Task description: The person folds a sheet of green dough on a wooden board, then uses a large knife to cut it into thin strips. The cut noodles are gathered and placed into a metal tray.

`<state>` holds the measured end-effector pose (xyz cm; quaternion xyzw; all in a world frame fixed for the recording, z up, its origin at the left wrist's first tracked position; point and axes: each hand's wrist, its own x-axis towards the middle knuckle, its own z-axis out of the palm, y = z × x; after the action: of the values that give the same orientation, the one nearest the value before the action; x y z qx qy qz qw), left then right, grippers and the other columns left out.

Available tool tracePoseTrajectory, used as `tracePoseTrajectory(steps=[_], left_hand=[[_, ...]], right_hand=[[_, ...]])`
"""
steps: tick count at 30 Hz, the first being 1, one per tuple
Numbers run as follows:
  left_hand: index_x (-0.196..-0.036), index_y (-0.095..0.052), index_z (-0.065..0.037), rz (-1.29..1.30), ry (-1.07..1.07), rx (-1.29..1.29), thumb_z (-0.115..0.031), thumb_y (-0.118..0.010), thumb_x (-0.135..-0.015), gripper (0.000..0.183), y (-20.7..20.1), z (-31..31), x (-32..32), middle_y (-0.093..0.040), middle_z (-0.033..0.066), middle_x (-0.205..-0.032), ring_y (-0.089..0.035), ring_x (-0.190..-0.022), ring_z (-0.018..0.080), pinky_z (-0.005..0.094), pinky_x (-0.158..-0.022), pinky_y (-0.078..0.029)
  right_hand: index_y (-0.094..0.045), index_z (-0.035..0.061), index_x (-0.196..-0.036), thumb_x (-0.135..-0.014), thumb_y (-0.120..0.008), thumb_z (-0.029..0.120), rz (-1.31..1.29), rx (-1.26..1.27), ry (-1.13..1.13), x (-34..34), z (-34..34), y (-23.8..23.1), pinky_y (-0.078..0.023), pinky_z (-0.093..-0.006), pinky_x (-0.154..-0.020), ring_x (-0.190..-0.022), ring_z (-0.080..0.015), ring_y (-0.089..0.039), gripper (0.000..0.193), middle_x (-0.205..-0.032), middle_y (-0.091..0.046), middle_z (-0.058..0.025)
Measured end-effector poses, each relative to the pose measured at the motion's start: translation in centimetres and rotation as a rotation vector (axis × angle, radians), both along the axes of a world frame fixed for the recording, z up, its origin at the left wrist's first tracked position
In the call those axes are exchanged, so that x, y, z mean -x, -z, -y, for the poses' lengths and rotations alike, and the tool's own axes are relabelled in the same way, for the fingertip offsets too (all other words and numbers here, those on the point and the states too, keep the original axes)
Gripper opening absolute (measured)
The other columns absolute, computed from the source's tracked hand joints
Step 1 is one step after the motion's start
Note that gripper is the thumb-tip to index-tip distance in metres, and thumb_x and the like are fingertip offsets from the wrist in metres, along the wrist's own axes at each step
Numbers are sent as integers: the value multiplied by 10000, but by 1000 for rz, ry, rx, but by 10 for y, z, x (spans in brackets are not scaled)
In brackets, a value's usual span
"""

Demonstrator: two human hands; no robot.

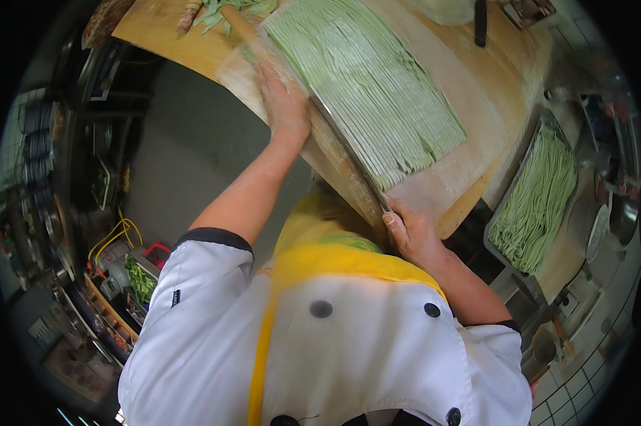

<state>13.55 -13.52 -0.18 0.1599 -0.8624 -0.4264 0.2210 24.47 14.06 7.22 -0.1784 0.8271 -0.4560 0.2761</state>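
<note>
A wide sheet of pale green dough cut into thin noodle strips point(363, 85) lies on the floured board. Along its near edge runs a long, thin metal blade point(349, 149), in line with a pale wooden rod point(239, 25) at the upper left. My left hand point(286, 106) lies with fingers stretched out against the lower end of that rod, beside the blade's far end. At the blade's near end, my right hand point(410, 228) is closed around it, thumb on top. My palms and the undersides of the fingers are hidden.
A metal tray of green noodles point(537, 202) stands to the right of the wooden board point(477, 106). Loose green dough scraps point(217, 15) lie at the board's far left. A dark handle point(481, 23) is near its far right. Shelves with crockery point(40, 142) line the left.
</note>
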Motion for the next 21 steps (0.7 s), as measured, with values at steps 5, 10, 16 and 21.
tracePoseTrajectory(steps=[5, 10, 16, 21], left_hand=[[-1384, -96, 114, 5, 11, 61, -135, -438, -869, 666, -3, -3, -5, -125, 310, -1448, -135, -1353, 428, 413, -1126, -102], [-1375, -101, 125, 43, -11, 19, -87, -450, -849, 666, -8, -3, -7, -121, 315, -1442, -134, -1349, 435, 418, -1122, -119], [-1371, -113, 126, 102, -1, 53, -98, -493, -829, 699, -9, -3, -9, -126, 312, -1439, -149, -1345, 430, 418, -1119, -140], [-1366, -158, 119, 110, -70, 87, -156, -496, -844, 679, -9, 0, -12, -208, 299, -1417, -190, -1335, 419, 441, -1116, -137]], right_hand=[[-480, 11, -1263, -912, -469, 293, 220, -105, 18, 38, 42, -10, -463, -422, -827, -951, -432, -582, 450, -990, -595, -300], [-533, -87, -1073, -966, -420, 288, -26, 110, 16, 84, 96, 0, -400, -292, -445, -414, -138, -467, 406, -494, -483, -62], [-524, -31, -794, -959, -389, 312, 26, 61, -33, 165, 182, -8, -421, -367, -463, -443, -263, -523, 405, -526, -516, -154], [-539, -35, -813, -951, -415, 323, 61, 69, -12, 203, 225, -33, -411, -354, -423, -378, -243, -487, 403, -529, -522, -128]])
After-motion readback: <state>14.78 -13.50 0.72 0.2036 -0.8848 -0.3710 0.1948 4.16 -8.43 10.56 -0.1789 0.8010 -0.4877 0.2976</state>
